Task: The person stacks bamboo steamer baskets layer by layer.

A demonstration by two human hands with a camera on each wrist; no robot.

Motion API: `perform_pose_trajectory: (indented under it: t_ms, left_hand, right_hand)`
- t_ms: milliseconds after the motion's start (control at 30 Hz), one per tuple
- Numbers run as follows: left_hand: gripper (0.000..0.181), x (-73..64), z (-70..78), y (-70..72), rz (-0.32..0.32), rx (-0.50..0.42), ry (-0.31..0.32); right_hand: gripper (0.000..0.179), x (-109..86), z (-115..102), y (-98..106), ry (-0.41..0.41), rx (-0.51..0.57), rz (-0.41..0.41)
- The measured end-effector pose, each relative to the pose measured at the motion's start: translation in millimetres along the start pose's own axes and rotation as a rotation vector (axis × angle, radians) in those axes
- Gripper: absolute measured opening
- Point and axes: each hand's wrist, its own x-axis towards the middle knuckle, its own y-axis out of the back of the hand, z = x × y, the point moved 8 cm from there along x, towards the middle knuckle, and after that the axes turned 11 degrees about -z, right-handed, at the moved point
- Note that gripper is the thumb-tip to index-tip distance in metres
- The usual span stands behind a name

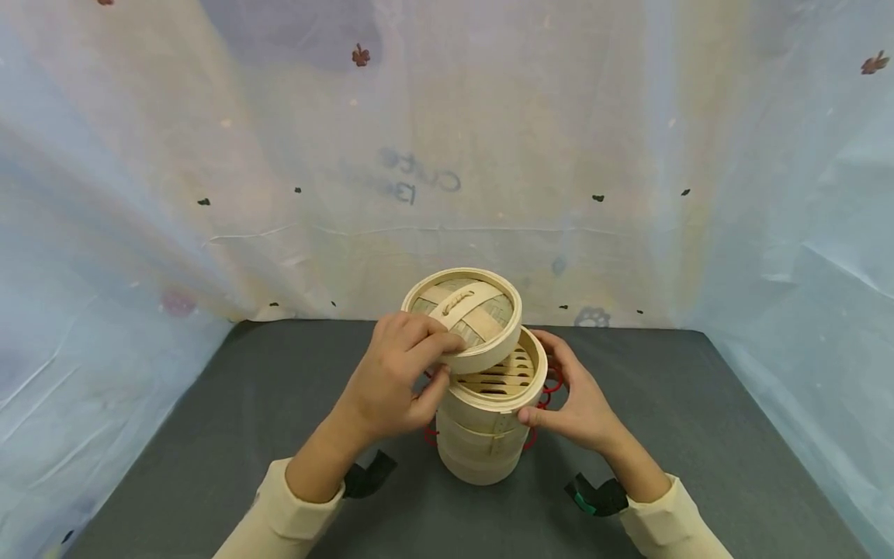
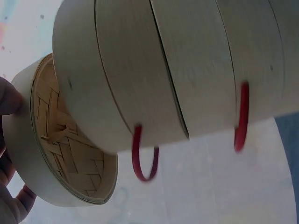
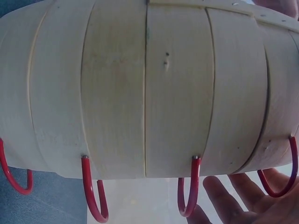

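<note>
A round bamboo steamer lid (image 1: 482, 307) with woven top and small rope loop is tilted over the left part of a bamboo steamer stack (image 1: 478, 446). My left hand (image 1: 401, 376) pinches the lid at its near left rim, thumb below and fingers on top. In the left wrist view, the lid's woven underside (image 2: 77, 149) faces the stack. Around the right side of the top basket, my right hand (image 1: 583, 400) grips with its thumb at the front and fingers behind. The slatted floor (image 1: 499, 378) of that basket shows through the uncovered part.
Red loop handles (image 3: 96, 196) stick out from the stack's sides. The stack stands upright on a dark grey table (image 1: 279, 411). Pale printed plastic sheeting (image 1: 489, 155) hangs behind and at both sides of the table.
</note>
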Motion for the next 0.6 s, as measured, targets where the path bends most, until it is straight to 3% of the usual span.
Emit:
perform_pose_trajectory:
  t_ms: [233, 600]
  left_hand:
    - [0.026, 6.1, 15.5, -6.7, -0.039, -0.018, -0.031]
    - [0.027, 8.9, 19.8, -20.7, -0.091, -0.01, -0.031]
  right_hand:
    - [0.094, -0.6, 2.4, 0.3, -0.02, 0.007, 0.007]
    - [0.096, -2.1, 1.5, -0.1, -0.026, 0.008, 0.011]
